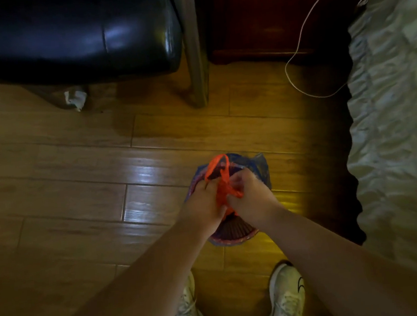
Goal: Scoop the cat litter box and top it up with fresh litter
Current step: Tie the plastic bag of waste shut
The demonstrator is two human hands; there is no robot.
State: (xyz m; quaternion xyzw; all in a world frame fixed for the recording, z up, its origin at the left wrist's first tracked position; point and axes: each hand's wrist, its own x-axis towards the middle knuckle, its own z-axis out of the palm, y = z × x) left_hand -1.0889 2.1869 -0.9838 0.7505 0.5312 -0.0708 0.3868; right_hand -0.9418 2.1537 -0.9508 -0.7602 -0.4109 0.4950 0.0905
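Bedroom: bed point(395, 116), wooden floor point(77, 169)

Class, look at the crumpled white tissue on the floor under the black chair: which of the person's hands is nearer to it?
Left. The left hand lies on the crumpled tissue's side; the right hand is beyond it.

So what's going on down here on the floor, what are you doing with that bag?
A person stands over a small bin lined with a blue plastic bag on the wooden floor. Both hands, left hand and right hand, grip the bag's orange drawstring, apparently pulling or tying it closed. No litter box or scoop shows here. A crumpled white paper scrap lies beside the black leather seat.
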